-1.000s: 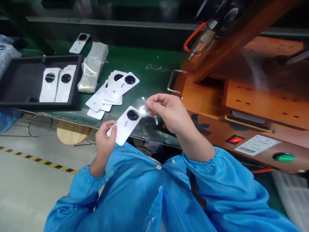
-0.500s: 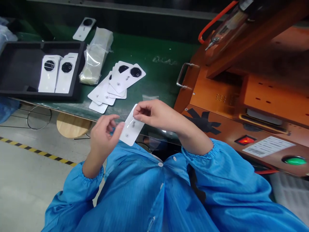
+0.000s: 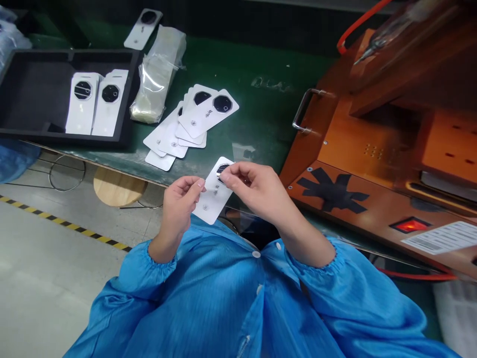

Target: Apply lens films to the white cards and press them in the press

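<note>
A thin white card point(image 3: 212, 201), shaped like a phone back with a black camera-like disc near its top, is held tilted just off the table's front edge. My left hand point(image 3: 182, 204) pinches its left edge between thumb and forefinger. At the card's upper right, my right hand point(image 3: 257, 191) has its fingertips closed over the side of the disc; whether anything is between them is hidden. Beyond my hands, a fanned pile of similar cards point(image 3: 203, 122) lies on the green table point(image 3: 261, 114).
To the left sits a black tray point(image 3: 33, 132) with two stacks of cards point(image 3: 81, 112). A clear plastic-wrapped bundle point(image 3: 152, 89) and a single card point(image 3: 141, 32) lie beside it. An orange machine point(image 3: 316, 149) with a metal handle stands on the right. Below is a round wooden stool point(image 3: 117, 186).
My left hand has closed from open fingers onto the card's edge. My right hand has shifted off the card's top, uncovering part of the black disc. The camera view has swung slightly.
</note>
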A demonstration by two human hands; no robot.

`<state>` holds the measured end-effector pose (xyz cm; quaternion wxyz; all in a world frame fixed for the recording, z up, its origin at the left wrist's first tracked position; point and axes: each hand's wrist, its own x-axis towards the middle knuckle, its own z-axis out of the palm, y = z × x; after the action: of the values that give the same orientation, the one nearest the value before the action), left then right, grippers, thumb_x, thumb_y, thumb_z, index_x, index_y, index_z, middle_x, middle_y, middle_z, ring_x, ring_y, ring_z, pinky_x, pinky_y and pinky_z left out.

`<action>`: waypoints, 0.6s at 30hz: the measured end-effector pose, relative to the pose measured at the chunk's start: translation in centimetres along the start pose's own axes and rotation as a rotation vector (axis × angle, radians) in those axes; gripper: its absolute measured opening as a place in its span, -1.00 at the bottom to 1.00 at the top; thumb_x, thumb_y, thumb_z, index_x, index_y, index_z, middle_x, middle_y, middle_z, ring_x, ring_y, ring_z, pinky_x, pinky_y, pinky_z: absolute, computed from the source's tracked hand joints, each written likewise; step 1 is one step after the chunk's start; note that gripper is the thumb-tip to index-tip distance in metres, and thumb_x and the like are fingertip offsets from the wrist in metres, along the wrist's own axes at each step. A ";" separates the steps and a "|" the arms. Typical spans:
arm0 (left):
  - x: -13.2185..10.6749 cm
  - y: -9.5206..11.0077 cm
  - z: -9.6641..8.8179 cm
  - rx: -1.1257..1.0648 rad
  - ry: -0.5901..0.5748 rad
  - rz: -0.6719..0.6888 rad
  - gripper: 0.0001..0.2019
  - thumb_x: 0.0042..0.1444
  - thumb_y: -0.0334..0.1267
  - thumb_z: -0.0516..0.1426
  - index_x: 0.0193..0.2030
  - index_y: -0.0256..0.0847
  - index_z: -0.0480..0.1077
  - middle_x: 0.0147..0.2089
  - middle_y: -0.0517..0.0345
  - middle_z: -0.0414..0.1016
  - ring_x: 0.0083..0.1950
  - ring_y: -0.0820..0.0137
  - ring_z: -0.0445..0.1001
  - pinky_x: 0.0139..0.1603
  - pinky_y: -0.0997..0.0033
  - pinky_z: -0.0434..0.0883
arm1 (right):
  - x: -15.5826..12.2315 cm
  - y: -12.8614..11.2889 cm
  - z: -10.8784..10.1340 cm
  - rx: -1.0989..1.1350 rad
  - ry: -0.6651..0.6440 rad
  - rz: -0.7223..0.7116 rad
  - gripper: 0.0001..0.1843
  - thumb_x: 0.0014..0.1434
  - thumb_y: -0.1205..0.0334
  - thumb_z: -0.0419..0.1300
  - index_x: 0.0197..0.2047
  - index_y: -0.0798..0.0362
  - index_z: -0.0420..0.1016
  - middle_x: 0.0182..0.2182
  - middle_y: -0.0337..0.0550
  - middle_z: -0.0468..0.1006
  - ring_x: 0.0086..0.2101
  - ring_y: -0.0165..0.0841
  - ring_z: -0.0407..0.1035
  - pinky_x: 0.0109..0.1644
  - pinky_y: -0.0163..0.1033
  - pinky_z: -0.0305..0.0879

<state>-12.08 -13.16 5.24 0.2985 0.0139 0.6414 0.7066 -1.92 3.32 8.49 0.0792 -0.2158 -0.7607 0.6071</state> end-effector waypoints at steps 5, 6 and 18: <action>0.0 0.0 -0.1 -0.065 0.010 0.009 -0.60 -0.13 0.03 0.55 -0.36 -0.22 0.62 -0.46 0.18 0.51 -0.56 0.63 0.18 -0.66 0.66 0.01 | 0.3 0.2 0.6 0.044 0.039 0.022 -0.51 0.15 -0.23 0.48 -0.20 0.05 0.62 -0.31 -0.13 0.65 -0.40 -0.35 0.42 -0.30 -0.23 0.34; 0.0 -0.1 -0.1 -0.077 0.020 0.017 -0.61 -0.12 0.03 0.55 -0.34 -0.21 0.62 -0.45 0.17 0.52 -0.56 0.63 0.18 -0.66 0.66 0.01 | 0.4 0.3 0.7 0.066 0.048 0.027 -0.51 0.14 -0.23 0.48 -0.20 0.05 0.61 -0.29 -0.12 0.66 -0.37 -0.33 0.44 -0.27 -0.22 0.37; 0.5 -1.1 -2.4 0.696 -0.211 0.656 -0.77 0.44 -0.18 0.19 0.10 -0.07 0.65 0.07 0.00 0.75 0.10 0.15 0.63 0.07 0.08 0.51 | 0.6 0.2 0.3 -0.081 0.083 0.011 -0.76 0.30 0.06 0.24 -0.30 0.04 0.55 -0.40 -0.17 0.58 -0.39 -0.32 0.39 -0.28 -0.21 0.27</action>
<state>-13.01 -15.14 3.66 0.1014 0.3858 0.7675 0.5019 -2.53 3.37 8.15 0.0983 -0.2480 -0.7796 0.5666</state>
